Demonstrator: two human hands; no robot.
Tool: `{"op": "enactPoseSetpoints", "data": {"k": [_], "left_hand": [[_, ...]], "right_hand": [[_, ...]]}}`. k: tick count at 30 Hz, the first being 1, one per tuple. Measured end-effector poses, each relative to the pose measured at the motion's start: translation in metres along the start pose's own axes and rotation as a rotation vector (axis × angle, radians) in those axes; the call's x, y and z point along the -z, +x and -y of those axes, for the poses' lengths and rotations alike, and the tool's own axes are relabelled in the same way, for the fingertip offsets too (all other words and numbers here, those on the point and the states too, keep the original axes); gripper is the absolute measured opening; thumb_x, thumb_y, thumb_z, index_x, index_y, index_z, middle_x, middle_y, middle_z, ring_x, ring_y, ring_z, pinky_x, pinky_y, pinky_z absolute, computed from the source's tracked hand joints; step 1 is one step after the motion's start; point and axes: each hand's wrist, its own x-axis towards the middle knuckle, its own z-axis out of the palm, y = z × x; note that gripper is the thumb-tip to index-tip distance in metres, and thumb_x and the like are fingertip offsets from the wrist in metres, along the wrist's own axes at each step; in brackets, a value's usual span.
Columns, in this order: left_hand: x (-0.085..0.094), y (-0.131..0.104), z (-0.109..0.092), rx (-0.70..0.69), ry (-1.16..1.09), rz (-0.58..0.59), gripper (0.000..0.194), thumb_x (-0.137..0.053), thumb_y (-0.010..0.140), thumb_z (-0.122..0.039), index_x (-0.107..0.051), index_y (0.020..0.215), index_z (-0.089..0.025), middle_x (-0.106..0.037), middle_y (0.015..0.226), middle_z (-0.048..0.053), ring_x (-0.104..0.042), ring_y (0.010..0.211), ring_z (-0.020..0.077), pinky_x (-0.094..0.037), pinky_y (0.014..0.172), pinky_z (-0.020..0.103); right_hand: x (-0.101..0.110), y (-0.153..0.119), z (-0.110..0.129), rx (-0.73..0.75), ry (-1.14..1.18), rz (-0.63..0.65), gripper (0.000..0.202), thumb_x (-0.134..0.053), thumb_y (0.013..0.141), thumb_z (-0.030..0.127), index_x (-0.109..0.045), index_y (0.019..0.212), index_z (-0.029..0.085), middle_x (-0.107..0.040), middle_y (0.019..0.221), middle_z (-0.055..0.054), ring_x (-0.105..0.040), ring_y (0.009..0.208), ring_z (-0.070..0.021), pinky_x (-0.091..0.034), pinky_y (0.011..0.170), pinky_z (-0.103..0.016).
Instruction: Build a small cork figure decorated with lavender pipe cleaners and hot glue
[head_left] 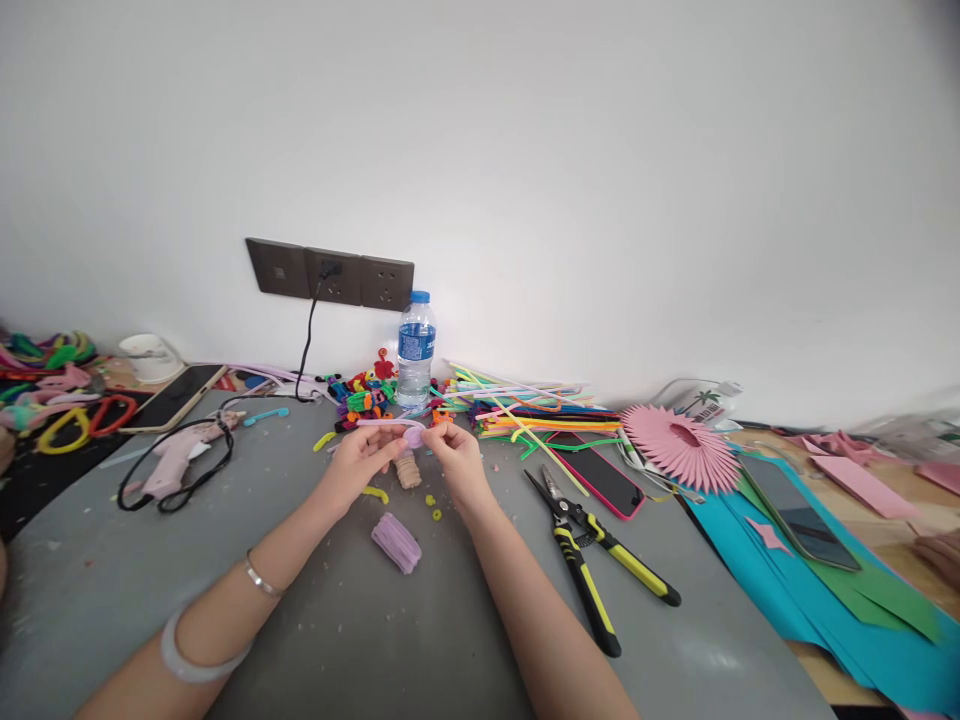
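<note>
A lilac pipe cleaner point(413, 437), partly curled into a small coil, is pinched between the fingertips of both hands, its loose end pointing left. My left hand point(373, 455) grips it from the left and my right hand point(456, 458) from the right. Just beneath the fingers stands a small beige bundle point(407, 473); whether it touches the coil I cannot tell. Nearer to me lies a ribbed lilac bundle of short pipe cleaner pieces point(396, 543). A bent yellow-green piece point(376, 494) and small yellow-green rings point(433, 507) lie close to the hands.
Black-and-yellow pliers point(574, 525) lie open on the right, near a pink-cased phone point(600, 477). Behind are a water bottle point(416, 350) and many coloured pipe cleaners point(551, 415). A corded glue gun point(176, 460) lies left. Another person's hand point(941, 550) shows at the right edge.
</note>
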Motion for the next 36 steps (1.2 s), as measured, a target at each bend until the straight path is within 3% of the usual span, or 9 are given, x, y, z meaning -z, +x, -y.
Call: {"op": "enactPoseSetpoints", "data": {"k": [4,10,15,19,27,36], "left_hand": [[0.0009,0.0008,0.0007,0.012,-0.008,-0.004,0.046,-0.075,0.069,-0.052,-0.076,0.097,-0.015,-0.069,0.072,0.004,-0.049,0.052,0.0099,-0.038,0.045,0.021],[0.0025,0.001,0.002,0.002,0.032,-0.003,0.04,-0.078,0.067,-0.047,-0.078,0.092,-0.016,-0.071,0.07,0.004,-0.054,0.052,0.0121,-0.039,0.046,0.022],[0.0034,0.0023,0.0024,0.026,0.057,-0.043,0.038,-0.077,0.065,-0.049,-0.078,0.085,-0.016,-0.062,0.054,-0.001,-0.042,0.044,0.01,-0.03,0.042,0.022],[0.0025,0.0018,0.0013,0.042,0.006,-0.051,0.038,-0.078,0.063,-0.048,-0.077,0.083,-0.016,-0.061,0.057,-0.001,-0.041,0.047,0.0095,-0.028,0.043,0.022],[0.002,0.0004,0.0006,0.074,-0.057,-0.019,0.042,-0.078,0.065,-0.054,-0.074,0.08,-0.015,-0.047,0.052,-0.005,-0.036,0.049,0.0081,-0.025,0.045,0.021],[0.005,0.0034,0.0089,0.074,-0.078,-0.034,0.04,-0.078,0.067,-0.052,-0.068,0.077,-0.014,-0.045,0.054,-0.006,-0.035,0.049,0.0071,-0.023,0.045,0.02]], "right_hand": [[-0.0012,-0.0022,-0.0012,0.013,-0.079,0.039,0.028,-0.071,0.066,0.041,-0.055,0.057,0.019,-0.041,0.053,0.006,-0.032,0.052,-0.0101,-0.03,0.052,-0.025],[-0.0013,-0.002,-0.0026,0.034,-0.107,0.045,0.029,-0.07,0.067,0.043,-0.054,0.058,0.02,-0.039,0.052,0.006,-0.03,0.051,-0.0099,-0.028,0.051,-0.025],[-0.0037,-0.0031,-0.0012,0.022,-0.111,0.048,0.029,-0.068,0.067,0.044,-0.053,0.058,0.02,-0.037,0.052,0.006,-0.029,0.051,-0.0101,-0.027,0.051,-0.025],[-0.0052,-0.004,-0.0001,0.022,-0.114,0.053,0.028,-0.068,0.067,0.043,-0.053,0.059,0.02,-0.038,0.053,0.006,-0.03,0.052,-0.0104,-0.026,0.052,-0.025],[-0.0042,-0.0032,-0.0026,0.066,-0.131,0.081,0.027,-0.067,0.068,0.042,-0.053,0.062,0.021,-0.038,0.054,0.006,-0.031,0.053,-0.011,-0.028,0.053,-0.026],[-0.0054,-0.0055,-0.0025,0.178,-0.167,0.089,0.022,-0.066,0.076,0.038,-0.06,0.067,0.019,-0.048,0.059,0.004,-0.039,0.057,-0.0122,-0.032,0.055,-0.026]]}}
